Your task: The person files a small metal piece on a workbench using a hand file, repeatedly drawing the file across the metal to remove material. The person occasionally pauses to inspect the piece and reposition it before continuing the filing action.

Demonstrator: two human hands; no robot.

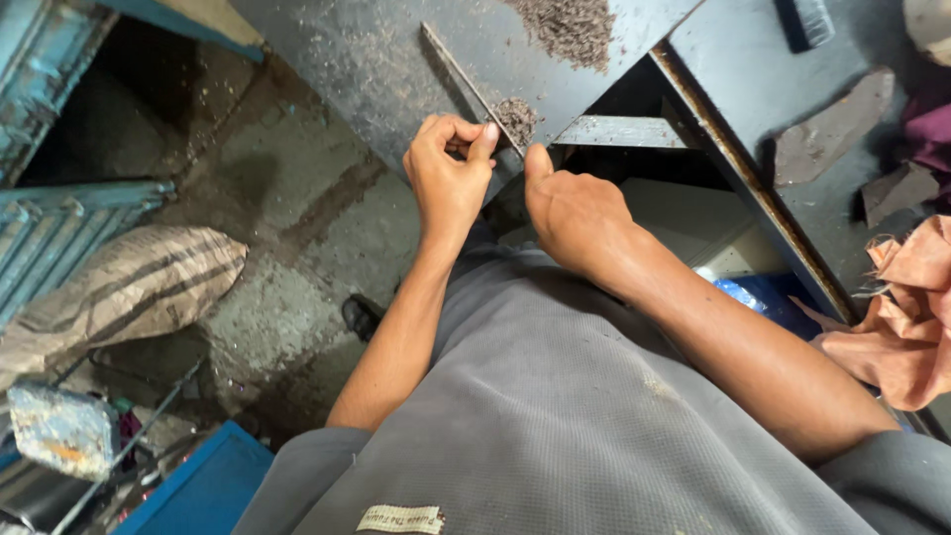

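My left hand [449, 173] is curled at the near edge of a dark metal plate [396, 59], fingers pinched on the end of a thin metal rod [464, 81] that lies diagonally across the plate. A small heap of dark filings [516, 118] sits by the rod just beyond my thumb. My right hand [573, 213] rests beside it, thumb pressed up against the plate's edge near the heap. What the right hand's fingers hold is hidden under the plate. A larger pile of filings [572, 28] lies farther up the plate.
A dark workbench [753, 59] with a rusty edge strip stands to the right, with stone-like slabs [832, 127] and an orange rag [906, 317] on it. A striped sack [119, 292], blue metal frames [50, 228] and a blue box [203, 485] are on the concrete floor at left.
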